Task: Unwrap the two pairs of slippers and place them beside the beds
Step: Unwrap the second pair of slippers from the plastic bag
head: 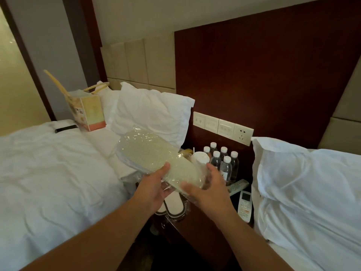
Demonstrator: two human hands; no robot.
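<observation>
a wrapped pair of slippers is held up over the gap between the two beds, soles upward, inside clear plastic film. the left hand is closed on the near end of the package, thumb on top and the other fingers hidden beneath. the right hand is spread wide at the heel end, fingers loosely splayed against the film rather than clamped on it. just below the hands, a second pair of slippers is seen lying on the nightstand; whether it is out of its film cannot be told. further back on the nightstand, a cluster of water bottles and a white cup stand very near the right hand, with two remote controls beside them. a slip is judged the main risk: if the film is torn with a sharp pull, the cup or bottles could be knocked over, or the slippers dropped between the left bed and the right bed.
</observation>
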